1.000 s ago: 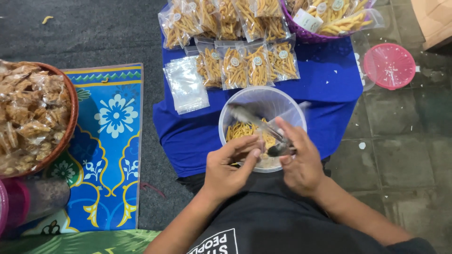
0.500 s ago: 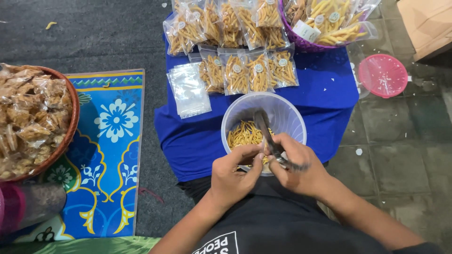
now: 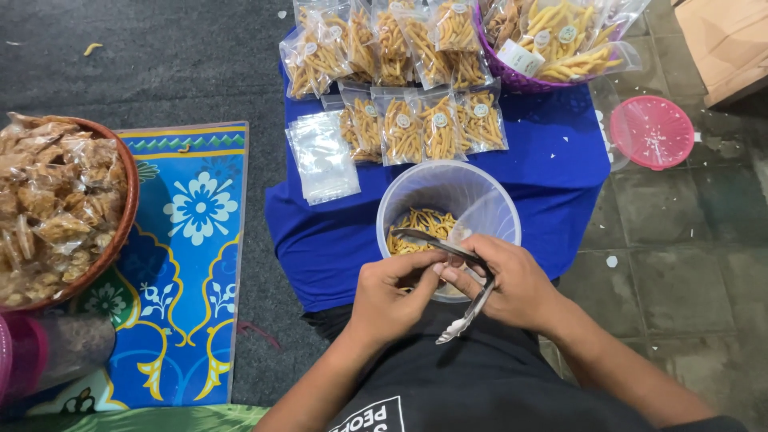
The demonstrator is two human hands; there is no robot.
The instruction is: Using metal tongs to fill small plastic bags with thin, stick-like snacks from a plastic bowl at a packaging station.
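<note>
The right hand (image 3: 512, 284) grips metal tongs (image 3: 456, 276) over the clear bucket (image 3: 448, 200) of yellow sticks; the left hand (image 3: 392, 296) pinches something hidden between fingertips. The bucket's near rim is covered; open blue cloth (image 3: 560, 160) lies right.

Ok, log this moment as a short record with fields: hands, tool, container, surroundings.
left hand: at the near rim of the tub, fingertips meeting the right hand
right hand: holds metal tongs
container: clear plastic tub with yellow snack sticks at the bottom
behind tub: filled snack bags, empty clear bags, all on a blue cloth
left side: brown basket of bagged snacks
</note>
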